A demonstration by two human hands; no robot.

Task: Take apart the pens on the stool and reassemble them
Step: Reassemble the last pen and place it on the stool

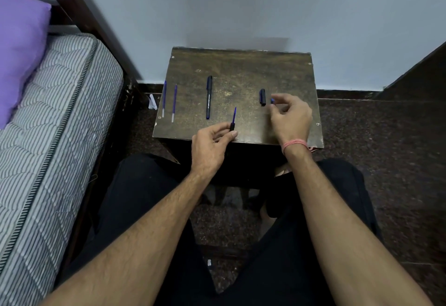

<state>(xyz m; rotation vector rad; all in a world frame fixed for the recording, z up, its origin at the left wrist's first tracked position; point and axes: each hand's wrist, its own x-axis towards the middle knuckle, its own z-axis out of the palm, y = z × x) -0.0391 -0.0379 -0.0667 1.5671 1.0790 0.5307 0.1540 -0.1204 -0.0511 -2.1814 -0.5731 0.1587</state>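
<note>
A dark wooden stool (241, 69) stands against the wall. My left hand (211, 147) grips a black pen barrel at the stool's front edge, and a blue refill (234, 115) sticks up out of it. My right hand (290, 117) pinches a small blue pen tip piece (272, 100) between thumb and finger. Just left of that hand lies a black pen cap (262, 97). A whole capped black pen (209, 97) lies mid-stool. Two loose blue refills (164, 98) (174, 102) lie near the left edge.
A bed with a striped mattress (53, 122) and a purple pillow (19, 47) runs along the left. A pale wall rises behind the stool. My legs in black trousers (144, 209) flank the stool over a dark speckled floor (386, 160).
</note>
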